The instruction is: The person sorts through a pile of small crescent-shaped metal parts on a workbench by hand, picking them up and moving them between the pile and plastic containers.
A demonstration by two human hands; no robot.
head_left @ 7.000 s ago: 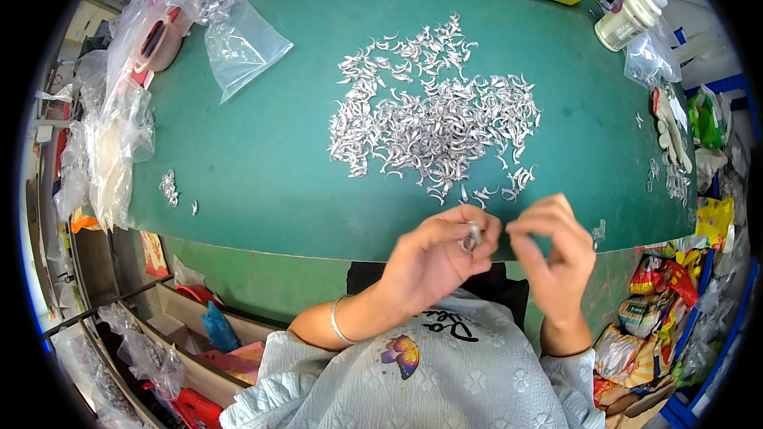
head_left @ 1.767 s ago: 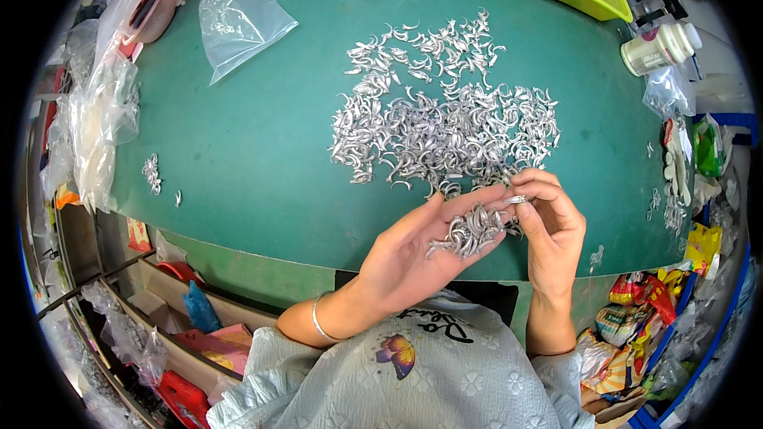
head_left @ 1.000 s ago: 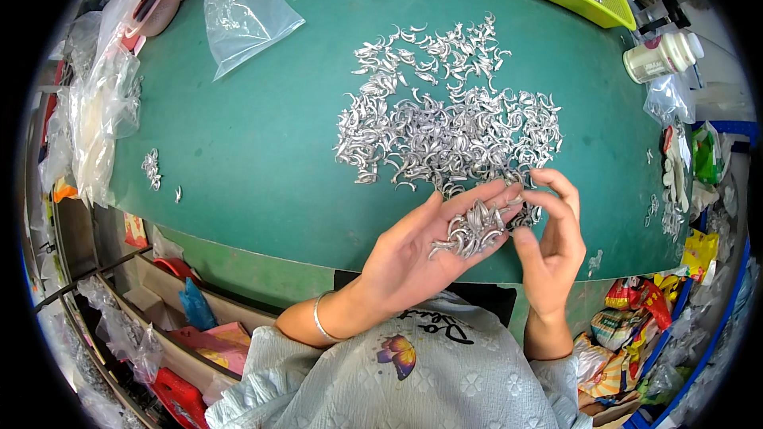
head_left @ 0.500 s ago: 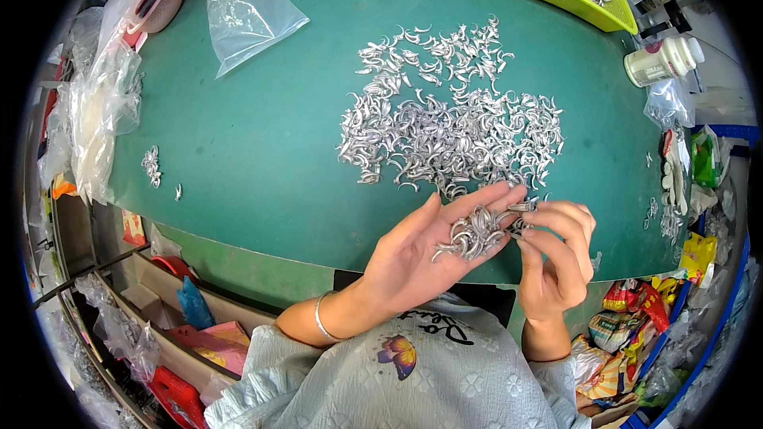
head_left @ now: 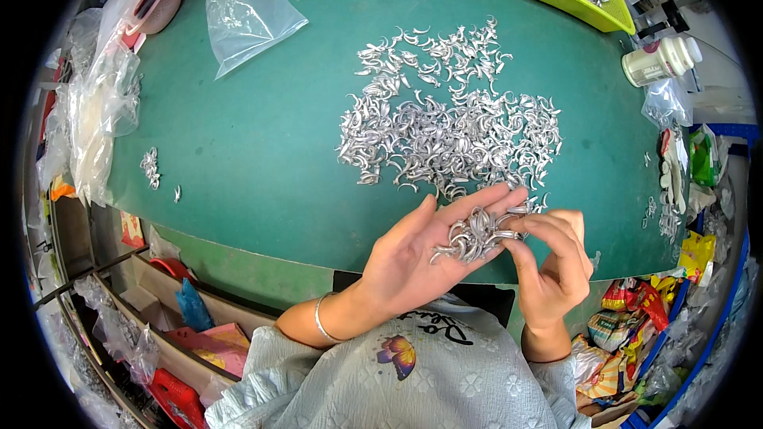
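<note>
Curved silver metal pieces (head_left: 477,232)

Lower centre, the left hand (head_left: 413,248), palm open, bears several; the right hand (head_left: 555,270) pinches one, its ends unclear. Likely light, stiff, slippery: grip mid-curve. Mid-frame, a heap (head_left: 453,133) covers green tabletop (head_left: 246,155).

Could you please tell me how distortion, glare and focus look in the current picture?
Head view: fisheye distortion bows the near edge of the green tabletop; bright highlights streak the clear plastic bags at left; the left hand looks fairly sharp.
</note>
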